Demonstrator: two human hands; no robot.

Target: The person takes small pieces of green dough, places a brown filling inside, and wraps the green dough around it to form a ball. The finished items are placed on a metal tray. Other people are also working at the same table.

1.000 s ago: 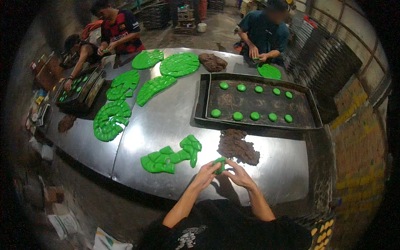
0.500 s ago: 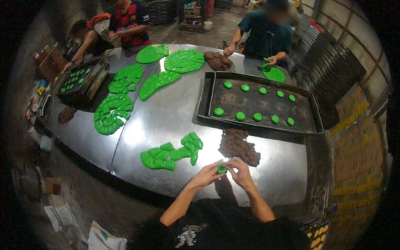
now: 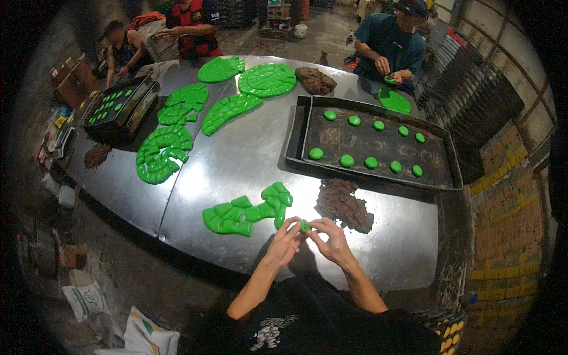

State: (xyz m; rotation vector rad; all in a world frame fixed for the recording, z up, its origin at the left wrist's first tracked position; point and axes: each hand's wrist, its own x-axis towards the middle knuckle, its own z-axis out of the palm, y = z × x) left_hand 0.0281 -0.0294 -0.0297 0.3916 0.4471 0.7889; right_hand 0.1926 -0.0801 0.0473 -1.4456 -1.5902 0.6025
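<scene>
Between my fingertips, over the near part of the metal table, is a small piece of green dough [image 3: 305,226]. My left hand [image 3: 284,243] pinches it from the left, and my right hand [image 3: 329,239] grips its other side with thumb and fingers. Whether brown filling sits inside it is hidden by my fingers. Just beyond my left hand lies a partly cut sheet of green dough [image 3: 241,214]. A crumbly brown mound of filling [image 3: 345,205] rests beyond my right hand.
A black tray [image 3: 378,177] holds two rows of green dough balls. More green dough slabs [image 3: 267,80] and a brown lump [image 3: 315,81] lie farther back on the table [image 3: 390,248]. One co-worker [image 3: 390,50] stands at the far right, two others at the far left beside another tray [image 3: 127,121].
Both hands have shifted slightly left and up, and their fingers now close around the green dough piece. The far-right co-worker has brought both hands together, away from the brown lump.
</scene>
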